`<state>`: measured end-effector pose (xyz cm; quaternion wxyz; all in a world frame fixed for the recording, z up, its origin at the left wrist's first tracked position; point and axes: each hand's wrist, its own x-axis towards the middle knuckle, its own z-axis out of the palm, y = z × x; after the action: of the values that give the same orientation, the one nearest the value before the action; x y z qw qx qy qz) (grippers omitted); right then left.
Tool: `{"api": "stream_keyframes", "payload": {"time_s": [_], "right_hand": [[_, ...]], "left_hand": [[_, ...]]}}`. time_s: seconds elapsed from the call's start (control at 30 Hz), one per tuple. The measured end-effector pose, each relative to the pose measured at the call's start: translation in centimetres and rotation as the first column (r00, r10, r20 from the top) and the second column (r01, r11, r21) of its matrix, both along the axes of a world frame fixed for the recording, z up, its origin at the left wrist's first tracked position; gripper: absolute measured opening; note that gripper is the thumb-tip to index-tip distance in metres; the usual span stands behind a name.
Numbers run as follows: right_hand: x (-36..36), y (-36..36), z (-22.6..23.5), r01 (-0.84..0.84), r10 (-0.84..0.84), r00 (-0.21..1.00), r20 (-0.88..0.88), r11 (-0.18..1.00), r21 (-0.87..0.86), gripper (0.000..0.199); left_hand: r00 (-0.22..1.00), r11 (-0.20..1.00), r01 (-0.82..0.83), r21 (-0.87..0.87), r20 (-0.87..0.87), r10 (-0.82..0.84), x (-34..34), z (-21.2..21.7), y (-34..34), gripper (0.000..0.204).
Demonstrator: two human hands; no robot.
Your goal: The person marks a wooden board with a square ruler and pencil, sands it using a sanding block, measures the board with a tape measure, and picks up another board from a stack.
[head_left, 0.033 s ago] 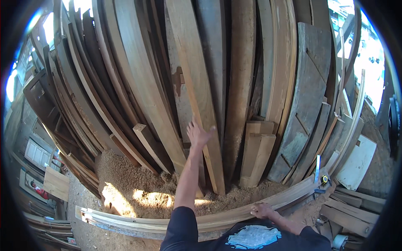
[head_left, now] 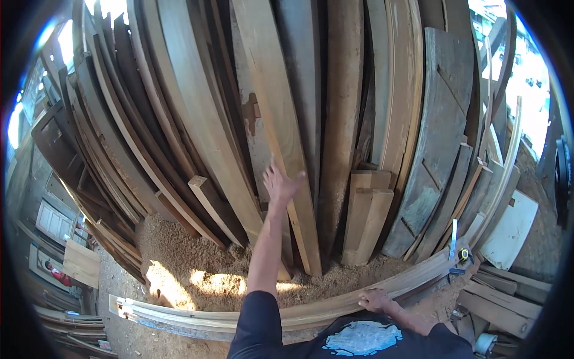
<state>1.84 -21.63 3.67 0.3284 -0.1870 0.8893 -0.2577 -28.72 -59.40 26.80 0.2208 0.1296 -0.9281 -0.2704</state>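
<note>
My left hand (head_left: 280, 185) reaches out to a tall tan plank (head_left: 276, 119) that leans upright among others. Its fingers are spread over the plank's left edge, and I cannot tell whether they touch the wood. Lower down, my right hand (head_left: 375, 300) lies on a long pale wooden beam (head_left: 323, 305) that stretches across in front of me. The fingers of that hand rest on the beam's top, not wrapped round it. On the beam's right end sit a try square (head_left: 454, 239) with a blue handle and a black-and-yellow tape measure (head_left: 463, 255).
Many boards stand close together; a grey weathered panel (head_left: 426, 149) and a short stepped block (head_left: 366, 218) are right of centre. Sawdust (head_left: 179, 245) covers the ground behind the beam. Stacked timber (head_left: 496, 308) lies at the right. A person in red (head_left: 60, 276) appears far left.
My left hand has shifted slightly up and left in the picture, fingers still spread. The whole view has moved a little. My right hand stays on the beam.
</note>
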Motion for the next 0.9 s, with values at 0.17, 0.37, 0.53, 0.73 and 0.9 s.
{"api": "stream_keyframes", "payload": {"time_s": [0.17,0.37,0.53,0.73,0.9], "right_hand": [[-0.1,2.0,-0.1,0.070,-0.073,0.997,-0.039,0.995,-0.074,0.041],[-3.0,4.0,1.4,0.184,-0.191,0.981,-0.038,0.973,-0.140,0.037],[-6.9,5.2,1.7,0.243,-0.261,0.960,-0.103,0.957,-0.157,0.032],[-12.7,3.9,4.3,0.288,-0.337,0.922,-0.192,0.926,-0.244,0.031],[-18.1,-0.1,8.4,0.202,-0.292,0.906,-0.307,0.935,-0.293,0.040]], "left_hand": [[0.988,0.988,-0.150,-0.041,0.037,0.152,-7.8,5.2,0.8,0.138],[0.967,0.968,-0.249,0.025,0.072,0.246,-13.6,5.6,2.1,0.151],[0.960,0.959,-0.279,-0.048,-0.012,0.278,-14.1,4.2,2.0,0.146],[0.970,0.979,-0.202,-0.029,-0.145,0.196,-12.0,4.3,2.6,0.143],[0.954,0.985,-0.158,-0.063,-0.267,0.136,-6.9,5.0,3.8,0.143]]}}
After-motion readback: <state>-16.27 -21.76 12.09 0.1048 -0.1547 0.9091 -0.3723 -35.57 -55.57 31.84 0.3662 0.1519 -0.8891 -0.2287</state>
